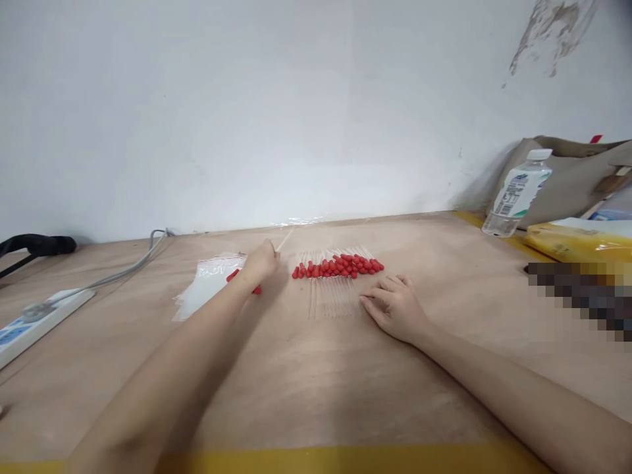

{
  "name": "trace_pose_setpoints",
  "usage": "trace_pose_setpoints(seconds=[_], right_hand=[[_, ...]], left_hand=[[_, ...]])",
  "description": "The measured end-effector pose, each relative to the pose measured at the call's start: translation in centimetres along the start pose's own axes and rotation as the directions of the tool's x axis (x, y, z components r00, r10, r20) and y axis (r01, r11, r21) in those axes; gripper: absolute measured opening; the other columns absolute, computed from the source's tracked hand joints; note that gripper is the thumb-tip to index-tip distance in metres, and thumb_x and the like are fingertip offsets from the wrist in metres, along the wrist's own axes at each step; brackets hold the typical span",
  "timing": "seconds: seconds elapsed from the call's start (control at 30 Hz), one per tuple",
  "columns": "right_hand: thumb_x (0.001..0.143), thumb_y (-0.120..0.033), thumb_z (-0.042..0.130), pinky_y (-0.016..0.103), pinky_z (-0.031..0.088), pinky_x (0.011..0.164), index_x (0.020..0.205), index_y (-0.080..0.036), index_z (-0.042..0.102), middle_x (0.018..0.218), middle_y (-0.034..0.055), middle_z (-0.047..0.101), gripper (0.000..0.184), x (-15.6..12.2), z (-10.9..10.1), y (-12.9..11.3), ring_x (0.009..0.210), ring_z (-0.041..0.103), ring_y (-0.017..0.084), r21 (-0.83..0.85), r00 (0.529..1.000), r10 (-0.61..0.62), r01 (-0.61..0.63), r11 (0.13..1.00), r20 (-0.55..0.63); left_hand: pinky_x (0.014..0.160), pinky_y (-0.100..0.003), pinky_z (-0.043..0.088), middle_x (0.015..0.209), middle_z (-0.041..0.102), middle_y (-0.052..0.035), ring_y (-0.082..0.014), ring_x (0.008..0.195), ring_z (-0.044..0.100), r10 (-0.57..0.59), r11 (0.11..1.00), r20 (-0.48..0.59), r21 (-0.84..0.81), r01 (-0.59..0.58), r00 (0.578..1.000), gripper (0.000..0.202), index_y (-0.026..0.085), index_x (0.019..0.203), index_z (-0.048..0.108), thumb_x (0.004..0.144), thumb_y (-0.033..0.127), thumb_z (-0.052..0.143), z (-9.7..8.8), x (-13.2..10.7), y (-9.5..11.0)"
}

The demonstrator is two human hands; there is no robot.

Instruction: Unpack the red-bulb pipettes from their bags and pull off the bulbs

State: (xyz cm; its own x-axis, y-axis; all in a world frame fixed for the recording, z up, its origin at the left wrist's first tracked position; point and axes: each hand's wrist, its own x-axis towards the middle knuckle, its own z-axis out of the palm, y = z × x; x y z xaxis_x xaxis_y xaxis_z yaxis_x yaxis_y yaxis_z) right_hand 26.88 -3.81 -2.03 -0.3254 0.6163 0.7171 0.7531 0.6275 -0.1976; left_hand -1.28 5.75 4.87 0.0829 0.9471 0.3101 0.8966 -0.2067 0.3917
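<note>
My left hand [264, 259] is closed in a pinch on a thin pale stick [285, 241] that slants up and away from the fingertips. Right of it lies a row of droppers with red rubber bulbs [338, 265], their thin clear tubes pointing toward the wall. In front of these, several bare clear tubes [336, 296] lie side by side. My right hand [396, 306] rests on the table just right of the tubes, fingers loosely bent and apart, holding nothing that I can see. Under my left forearm, a few red bulbs [233, 275] lie on clear plastic bags [200, 289], partly hidden.
A white power strip [54, 316] with a grey cable [133, 263] lies at the left. On the right stand a water bottle [518, 194] and a beige bag [567, 171], with a yellow packet [577, 240] before them. The white wall [247, 118] bounds the table's back.
</note>
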Motion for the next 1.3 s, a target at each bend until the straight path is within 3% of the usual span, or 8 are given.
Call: trace_pose_setpoints(seconds=[0.1,0.2,0.33,0.53,0.73,0.83,1.0,1.3], right_hand=[[0.081,-0.023,0.048,0.032,0.042,0.068,0.093,-0.020,0.060,0.086,0.0058,0.057,0.017,-0.1,0.0,0.0,0.078,0.053,0.017,0.113,1.000,-0.005,0.006,0.994,-0.008],[0.082,-0.025,0.047,0.033,0.048,0.070,0.112,-0.021,0.051,0.101,0.0089,0.054,0.031,-0.1,-0.1,-0.4,0.089,0.054,0.019,0.180,1.000,0.013,-0.009,0.984,-0.022],[0.081,-0.030,0.051,0.037,0.046,0.083,0.121,-0.019,0.045,0.112,0.0117,0.052,0.042,0.7,-0.6,-1.0,0.102,0.051,0.021,0.185,0.994,-0.109,0.106,0.977,0.004],[0.081,-0.037,0.052,0.041,0.041,0.087,0.113,-0.017,0.054,0.110,0.0118,0.057,0.038,2.6,0.5,-2.6,0.104,0.049,0.023,0.137,0.926,-0.355,0.338,0.931,0.129],[0.086,-0.028,0.046,0.037,0.041,0.083,0.095,-0.019,0.063,0.093,0.0059,0.065,0.021,2.2,2.6,-3.0,0.096,0.053,0.019,0.179,0.954,-0.283,0.263,0.948,0.098],[0.086,-0.026,0.047,0.036,0.041,0.084,0.092,-0.020,0.064,0.090,0.0040,0.066,0.019,1.9,2.6,-2.6,0.095,0.054,0.018,0.212,0.952,-0.296,0.274,0.938,0.081],[0.086,-0.024,0.046,0.036,0.043,0.083,0.095,-0.021,0.063,0.091,0.0035,0.066,0.019,1.9,2.6,-2.5,0.094,0.055,0.017,0.264,0.951,-0.306,0.283,0.922,0.051],[0.086,-0.026,0.048,0.037,0.042,0.090,0.105,-0.019,0.060,0.102,0.0040,0.065,0.024,1.9,2.8,-2.7,0.104,0.052,0.018,0.260,0.941,-0.330,0.302,0.917,0.070]], left_hand=[[0.066,-0.035,0.040,0.079,0.058,-0.0073,-0.0235,0.075,0.055,0.069,0.997,-0.078,0.045,-0.066,0.995,0.016,0.019,0.082,0.049,0.080,0.033,0.044,-0.6,-4.5,0.2],[0.068,-0.030,0.042,0.080,0.058,-0.0028,-0.0183,0.076,0.055,0.324,0.946,-0.045,0.016,-0.323,0.945,0.015,0.020,0.081,0.048,0.085,0.033,0.041,0.1,-8.9,0.4],[0.066,-0.026,0.043,0.078,0.059,-0.0018,-0.0148,0.073,0.055,0.459,0.883,-0.111,-0.051,-0.466,0.882,0.011,0.019,0.084,0.050,0.085,0.029,0.046,1.9,-11.7,0.7],[0.064,-0.026,0.045,0.075,0.058,-0.0026,-0.0142,0.070,0.055,0.567,0.812,-0.117,-0.084,-0.577,0.815,0.012,0.019,0.084,0.052,0.085,0.029,0.047,3.6,-11.2,1.7],[0.066,-0.028,0.046,0.075,0.059,-0.0035,-0.0144,0.070,0.056,0.612,0.775,-0.151,-0.084,-0.627,0.776,0.011,0.018,0.086,0.053,0.084,0.028,0.050,3.9,-11.0,1.8],[0.075,-0.030,0.048,0.088,0.062,-0.0061,-0.0163,0.082,0.058,0.639,0.750,-0.155,-0.090,-0.655,0.753,0.015,0.018,0.095,0.055,0.083,0.027,0.052,3.8,-10.9,1.9],[0.088,-0.034,0.047,0.104,0.063,-0.0065,-0.0173,0.099,0.057,0.716,0.672,-0.175,-0.087,-0.735,0.676,0.024,0.019,0.106,0.056,0.083,0.021,0.053,3.8,-10.7,2.0],[0.090,-0.034,0.048,0.102,0.065,-0.0069,-0.0169,0.097,0.060,0.735,0.644,-0.213,-0.076,-0.761,0.643,0.025,0.017,0.107,0.056,0.082,0.019,0.054,4.1,-10.9,2.2]])
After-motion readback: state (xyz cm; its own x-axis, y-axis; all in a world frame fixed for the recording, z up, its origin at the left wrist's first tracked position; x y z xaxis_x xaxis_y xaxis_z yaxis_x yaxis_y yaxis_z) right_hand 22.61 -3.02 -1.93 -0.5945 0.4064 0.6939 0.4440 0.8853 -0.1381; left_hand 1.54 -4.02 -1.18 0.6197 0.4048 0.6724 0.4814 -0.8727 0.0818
